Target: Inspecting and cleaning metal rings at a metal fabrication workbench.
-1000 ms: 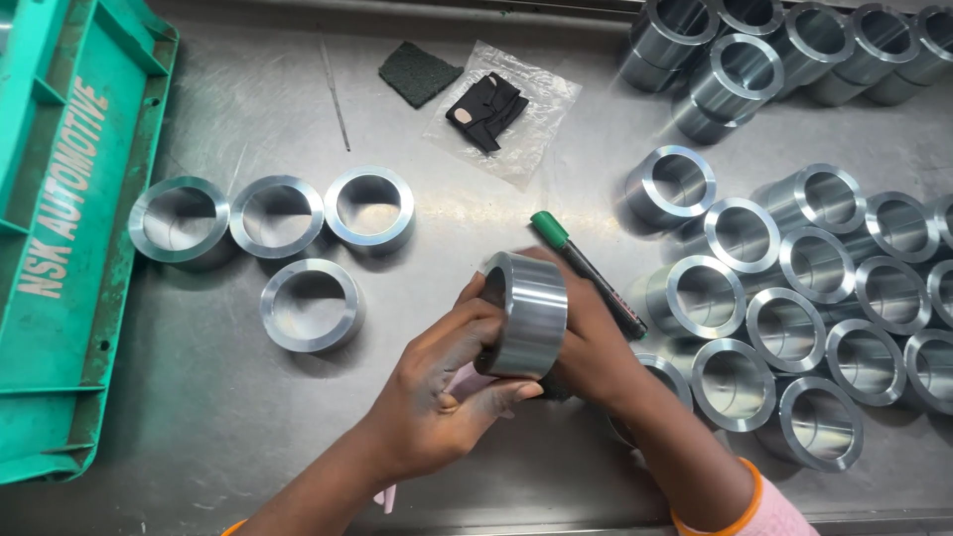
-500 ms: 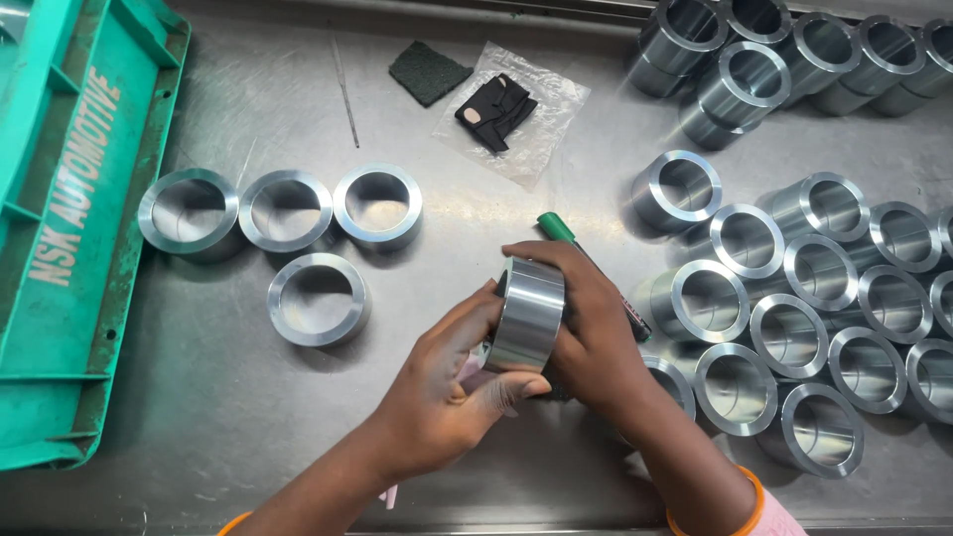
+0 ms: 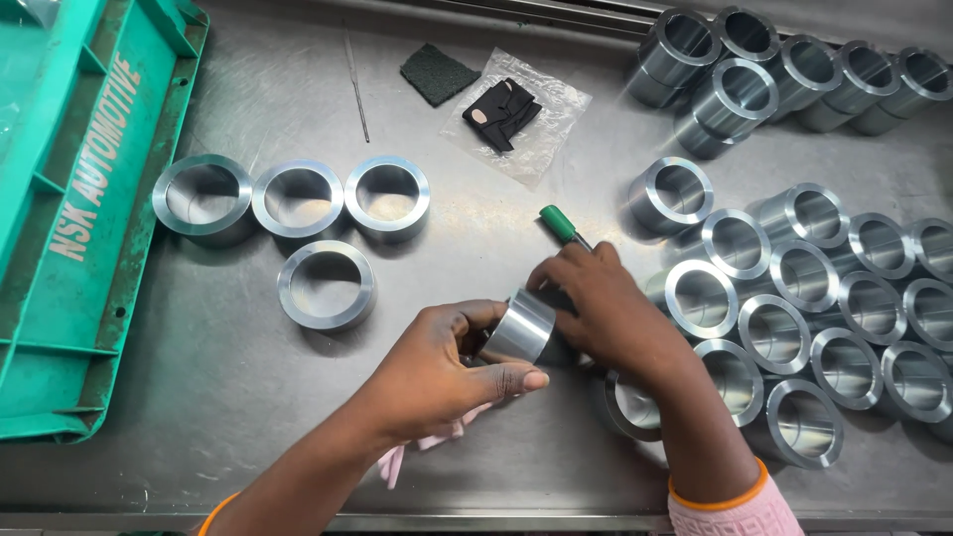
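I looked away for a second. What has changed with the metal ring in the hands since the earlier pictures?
Both hands, left hand and right hand, still hold the metal ring, but it has been lowered and tipped. The green pen is now more uncovered. The four rings at left and the green tray stayed put.

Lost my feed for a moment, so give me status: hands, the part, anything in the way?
Left hand and right hand both grip one steel ring above the table. Green marker just beyond. Loose rings crowd the right.
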